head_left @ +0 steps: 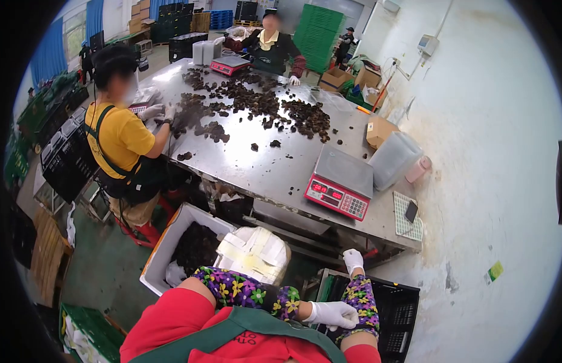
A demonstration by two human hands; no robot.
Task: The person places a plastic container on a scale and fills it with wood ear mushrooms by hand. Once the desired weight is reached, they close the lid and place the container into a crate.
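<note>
My left hand [332, 314], in a white glove, reaches across my body and pinches the flowered sleeve [360, 302] on my right forearm. My right hand [353, 260], also gloved, is held out past that sleeve near the table's front edge, its fingers curled in with nothing visible in them. Beneath my arms is a black crate [399, 323]. Beyond my hands, a red scale [338, 184] with a lit display stands on the metal table [256, 175]. Dark, irregular pieces [250, 100] lie scattered farther back on the table.
A person in yellow [126, 133] works at the table's left side; another person [269, 51] stands at its far side. A white foam box [190, 242] with dark contents and a taped foam piece [253, 254] are at front left. Clear containers [394, 160] and a phone [411, 212] are at right.
</note>
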